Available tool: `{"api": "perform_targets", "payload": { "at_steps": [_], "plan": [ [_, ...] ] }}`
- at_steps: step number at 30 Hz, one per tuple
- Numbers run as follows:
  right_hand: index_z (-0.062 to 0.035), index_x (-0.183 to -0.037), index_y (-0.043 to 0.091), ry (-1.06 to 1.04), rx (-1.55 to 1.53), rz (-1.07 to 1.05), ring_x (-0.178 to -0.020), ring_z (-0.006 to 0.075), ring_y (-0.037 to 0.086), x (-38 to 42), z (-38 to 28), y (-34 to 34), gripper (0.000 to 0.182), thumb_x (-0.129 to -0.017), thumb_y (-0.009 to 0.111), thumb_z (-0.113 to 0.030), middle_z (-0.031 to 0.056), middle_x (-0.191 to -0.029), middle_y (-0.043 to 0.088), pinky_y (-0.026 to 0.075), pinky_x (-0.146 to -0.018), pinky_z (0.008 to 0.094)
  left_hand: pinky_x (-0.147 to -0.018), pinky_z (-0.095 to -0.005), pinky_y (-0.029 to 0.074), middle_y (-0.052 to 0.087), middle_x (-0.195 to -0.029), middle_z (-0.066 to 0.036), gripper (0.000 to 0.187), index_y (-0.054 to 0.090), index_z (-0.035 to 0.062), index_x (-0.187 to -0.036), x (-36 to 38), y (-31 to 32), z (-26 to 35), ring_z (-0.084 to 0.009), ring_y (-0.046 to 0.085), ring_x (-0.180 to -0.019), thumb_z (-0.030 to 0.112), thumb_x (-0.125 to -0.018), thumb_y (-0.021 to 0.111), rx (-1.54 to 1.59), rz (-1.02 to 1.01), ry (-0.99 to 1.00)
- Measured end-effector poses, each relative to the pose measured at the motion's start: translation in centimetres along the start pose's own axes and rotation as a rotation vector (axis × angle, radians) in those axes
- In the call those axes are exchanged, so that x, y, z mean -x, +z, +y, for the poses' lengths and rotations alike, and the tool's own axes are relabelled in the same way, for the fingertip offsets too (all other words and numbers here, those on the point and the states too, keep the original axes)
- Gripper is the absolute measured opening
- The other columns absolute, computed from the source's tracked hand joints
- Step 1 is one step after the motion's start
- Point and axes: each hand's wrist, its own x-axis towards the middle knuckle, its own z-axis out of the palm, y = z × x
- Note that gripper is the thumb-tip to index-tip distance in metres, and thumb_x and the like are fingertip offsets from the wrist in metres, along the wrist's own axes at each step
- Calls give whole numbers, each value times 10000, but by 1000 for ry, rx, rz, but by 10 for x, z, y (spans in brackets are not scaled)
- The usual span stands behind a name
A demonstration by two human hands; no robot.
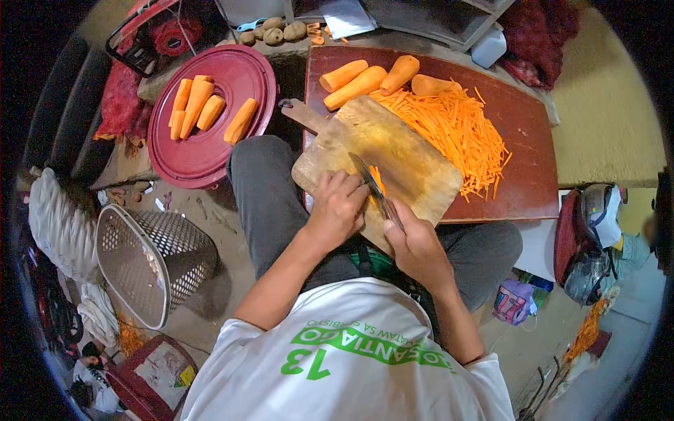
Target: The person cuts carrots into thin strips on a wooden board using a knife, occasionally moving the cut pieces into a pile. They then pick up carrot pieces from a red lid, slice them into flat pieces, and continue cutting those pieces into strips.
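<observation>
The white shirt carries green lettering, upside down in this view, with "13" and "SANTIAGO" legible; a smaller line includes "HATAW SA", its next word being less clear. A purple package on the floor at right has markings too small to read surely, as does the pale label on the maroon bucket at near left. The peeled carrots are smooth and bright orange, several with blunt ends; some lie at the far left of the reddish-brown worktop, beside a broad, loose heap of thin carrot strips. More peeled carrots lie on the round maroon lid to the left. The wooden cutting board, stained darker across its middle, slants over the worktop's near edge, its handle towards the far left. A few cut carrot pieces lie on it against the knife. The right hand has its fingers closed round the knife's handle; the left hand is curled on the board beside the blade, and whatever lies under its fingers is hidden. A perforated basket lies tipped at left, with pale scraps inside. Potatoes sit far left, beyond the lid.
</observation>
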Motion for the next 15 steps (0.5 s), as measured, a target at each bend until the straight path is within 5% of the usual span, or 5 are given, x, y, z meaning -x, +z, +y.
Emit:
{"api": "perform_targets", "payload": {
  "at_steps": [15],
  "plan": [
    [-39, -1445, 570, 10, -70, -3, -1074, 520, 715, -19, -9, -5, 431, -1060, 554, -231, 331, -1076, 723, 561, -907, 517, -913, -459, 440, 665, -983, -89, 421, 751, 37, -1000, -3, -1, 0, -305, 622, -972, 83, -589, 829, -11, 30, 8]
  ]
}}
